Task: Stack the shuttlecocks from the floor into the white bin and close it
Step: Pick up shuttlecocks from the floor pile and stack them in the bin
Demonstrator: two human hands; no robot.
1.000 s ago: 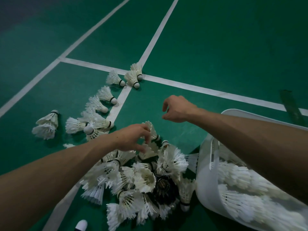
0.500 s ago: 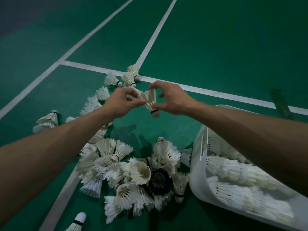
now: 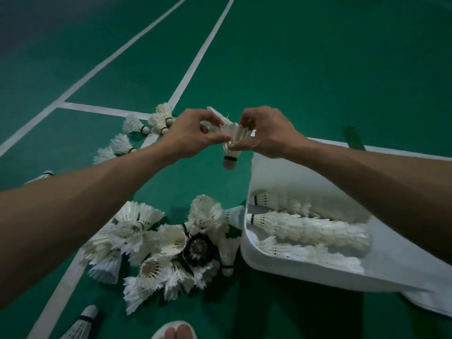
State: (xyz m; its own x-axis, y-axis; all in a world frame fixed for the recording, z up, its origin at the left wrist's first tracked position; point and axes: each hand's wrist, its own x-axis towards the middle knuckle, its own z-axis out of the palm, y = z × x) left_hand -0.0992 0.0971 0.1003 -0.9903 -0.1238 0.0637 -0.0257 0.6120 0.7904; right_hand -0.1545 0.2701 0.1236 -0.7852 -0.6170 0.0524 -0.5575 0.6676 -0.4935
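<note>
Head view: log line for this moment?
left hand: pinches shuttlecock | right hand: pinches same shuttlecock, cork down | pile: on floor | bin: open, rows inside

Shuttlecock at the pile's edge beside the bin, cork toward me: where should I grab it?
Take this shuttlecock by its cork, from the near side. The cork points toward you, clear of the pile, while the feather skirt sits between the black shuttlecock and the white bin. Feathers likely crush; cork won't. Both the left hand and right hand pinch the held shuttlecock.
</note>
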